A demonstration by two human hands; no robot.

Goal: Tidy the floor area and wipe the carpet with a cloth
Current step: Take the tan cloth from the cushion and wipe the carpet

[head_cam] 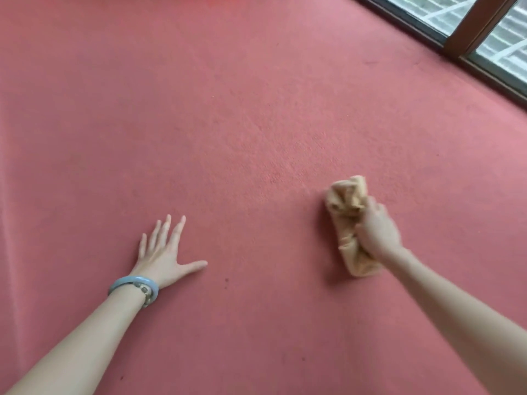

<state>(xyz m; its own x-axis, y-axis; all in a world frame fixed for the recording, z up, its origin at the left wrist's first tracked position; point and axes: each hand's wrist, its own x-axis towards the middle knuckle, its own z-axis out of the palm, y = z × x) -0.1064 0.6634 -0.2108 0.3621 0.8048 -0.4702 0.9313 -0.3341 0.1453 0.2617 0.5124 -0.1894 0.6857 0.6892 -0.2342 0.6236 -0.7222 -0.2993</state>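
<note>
A red carpet (228,109) fills almost the whole view. My right hand (377,230) grips a crumpled tan cloth (343,202), which lies bunched on the carpet at the right; part of the cloth is hidden under the hand. My left hand (164,252) rests flat on the carpet at the lower left, fingers straight and spread, holding nothing. A pale blue bangle and a bead bracelet sit on that wrist.
A window with a dark brown frame (467,32) runs along the carpet's edge at the top right. A few small dark specks (226,280) dot the carpet between my arms. A faint crease runs down the carpet at the far left.
</note>
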